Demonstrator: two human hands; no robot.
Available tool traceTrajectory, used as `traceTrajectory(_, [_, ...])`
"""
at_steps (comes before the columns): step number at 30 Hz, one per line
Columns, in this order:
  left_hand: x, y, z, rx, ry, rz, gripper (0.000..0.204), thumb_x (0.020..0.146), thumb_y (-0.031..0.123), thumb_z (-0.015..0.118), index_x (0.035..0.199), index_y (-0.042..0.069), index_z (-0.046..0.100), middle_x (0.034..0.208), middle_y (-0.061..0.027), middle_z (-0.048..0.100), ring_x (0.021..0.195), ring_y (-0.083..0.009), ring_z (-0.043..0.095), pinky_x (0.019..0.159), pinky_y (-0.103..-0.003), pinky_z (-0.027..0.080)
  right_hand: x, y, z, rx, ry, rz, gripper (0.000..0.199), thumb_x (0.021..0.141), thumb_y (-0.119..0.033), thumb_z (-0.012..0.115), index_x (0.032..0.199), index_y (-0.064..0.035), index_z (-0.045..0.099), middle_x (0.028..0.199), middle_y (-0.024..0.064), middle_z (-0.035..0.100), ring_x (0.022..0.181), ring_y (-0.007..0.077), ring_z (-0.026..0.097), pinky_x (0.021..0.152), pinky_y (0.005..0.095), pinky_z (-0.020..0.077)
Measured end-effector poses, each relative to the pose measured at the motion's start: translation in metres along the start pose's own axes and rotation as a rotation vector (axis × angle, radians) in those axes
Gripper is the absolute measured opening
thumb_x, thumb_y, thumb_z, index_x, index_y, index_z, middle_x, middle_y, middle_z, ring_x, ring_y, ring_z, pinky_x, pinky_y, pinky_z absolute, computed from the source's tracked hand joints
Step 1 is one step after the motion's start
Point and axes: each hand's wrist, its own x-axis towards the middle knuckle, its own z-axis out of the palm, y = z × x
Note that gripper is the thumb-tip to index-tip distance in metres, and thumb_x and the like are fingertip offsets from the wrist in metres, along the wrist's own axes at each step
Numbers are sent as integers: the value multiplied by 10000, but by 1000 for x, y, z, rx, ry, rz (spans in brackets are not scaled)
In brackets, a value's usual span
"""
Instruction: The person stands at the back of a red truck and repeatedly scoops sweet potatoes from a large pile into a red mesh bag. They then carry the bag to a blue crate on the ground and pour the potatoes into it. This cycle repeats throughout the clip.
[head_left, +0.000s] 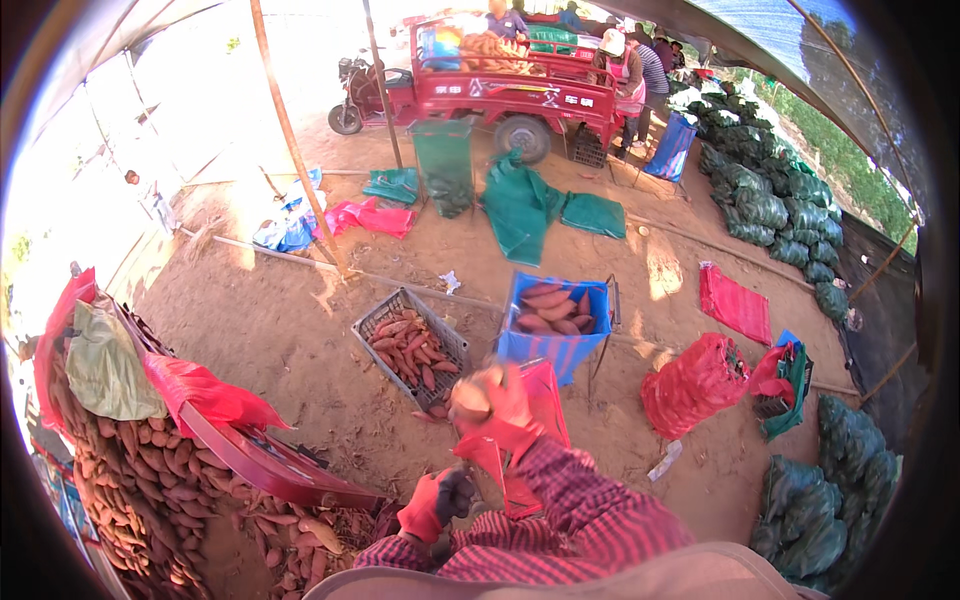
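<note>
Clasps in the right hand (pixel 512 420), gloved in red fabric and blurred, apparently a tan, rounded sweet potato (pixel 469 402), just short of the blue bag and outside its mouth. Holds the left hand (pixel 440 503) lower and nearer the body, apart from the right, in a red glove with dark, coated-looking fingers bent inward; cannot tell about anything pinched in them. Wears a soft, red-and-dark checked sleeve (pixel 575 490) behind the right hand. Has just beside the right hand a thin, bright red bag (pixel 543 395), contents hidden. Shows just beyond it a square-mouthed blue bag (pixel 527 350) with paler stripes, beside thin metal legs, loaded with plump, tapered sweet potatoes (pixel 555 312). Shows, beyond the left hand, a slatted black plastic crate (pixel 457 348) full of slimmer, reddish roots (pixel 410 345). To the right of both hands, has a bulging red mesh sack (pixel 690 390) on loose soil (pixel 300 350), then lumpy, dark green sacks (pixel 805 520). To the left of the left hand, has a stiff red panel (pixel 270 472) edging a deep, rough-skinned sweet potato pile (pixel 150 490), partly covered by a crumpled pale-green sack (pixel 110 365).
</note>
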Motion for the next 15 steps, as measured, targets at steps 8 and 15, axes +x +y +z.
traceTrajectory(8, [-68, -67, -98, -477, 520, -130, 343, 1049, 394, 548, 966, 68, 613, 669, -8, 524, 520, -130, 480, 509, -305, 455, 125, 80, -104, -955, 69, -135, 660, 735, -415, 838, 1250, -57, 632, 1314, 261, 519, 1213, 456, 512, 1042, 520, 427])
traceTrajectory(15, [-153, -227, -214, -765, 678, -102, 264, 1043, 374, 561, 1010, 118, 615, 690, -24, 550, 520, -158, 514, 492, -324, 474, 29, 75, 7, -414, -22, 76, 556, 826, -341, 796, 1285, -73, 633, 1270, 224, 582, 1208, 396, 566, 1040, 479, 467])
